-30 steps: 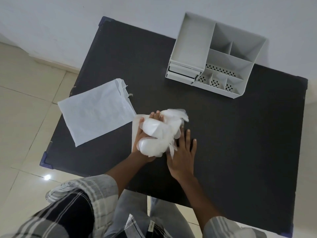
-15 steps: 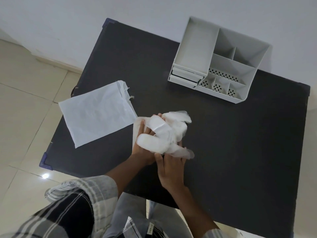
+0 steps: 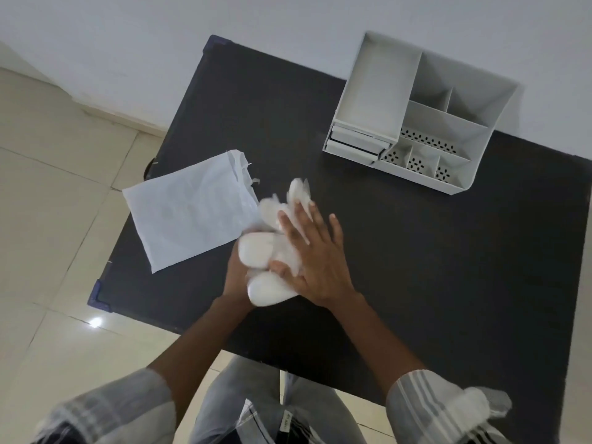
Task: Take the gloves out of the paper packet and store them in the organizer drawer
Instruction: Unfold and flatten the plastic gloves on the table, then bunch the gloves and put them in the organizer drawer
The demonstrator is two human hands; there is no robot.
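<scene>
**Gloves bundled between two hands at the table's middle**

A flat white paper packet [image 3: 192, 209] lies at about nine o'clock from the hands, its torn, frayed mouth turned toward them and one corner hanging past the table's left edge. The grey plastic organizer [image 3: 419, 113] stands at one o'clock, well apart, with open bare compartments, perforated floors in the front cells and two shallow drawers [image 3: 355, 144] stacked at its front left, both pushed in. Bare tabletop lies between hands and organizer. The table [image 3: 448, 267] is matte black with blue corner caps.

The gloves [image 3: 266, 254] are thin, white and crinkly, wadded into soft rounded lumps. The left hand [image 3: 235, 277] cups the wad from beneath, mostly hidden by it. The right hand [image 3: 315, 254] lies over the top, fingers spread and flat, thumb tucked into the bundle, pressing it against the left palm. Both forearms come in from six o'clock, striped sleeves pushed up.
</scene>
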